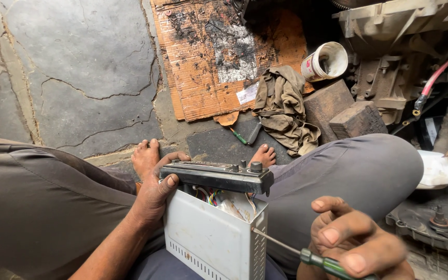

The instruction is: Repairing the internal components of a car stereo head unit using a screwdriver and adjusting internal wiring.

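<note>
Head view: left hand point(154, 194) clamps the left end of a black faceplate point(218, 176) atop a grey metal car stereo point(213, 238) resting on the lap. Right hand point(356, 243) closes on a green-handled screwdriver point(307, 255), tip at the casing's right edge. Cracked concrete floor point(79, 67) lies open leftward; wooden blocks point(340, 111) and a rag point(286, 106) crowd the right.

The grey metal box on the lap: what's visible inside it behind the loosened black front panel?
Inside the grey metal box, behind the black front panel, a bundle of coloured wires shows. Deeper parts are hidden by the casing walls and panel.
</note>
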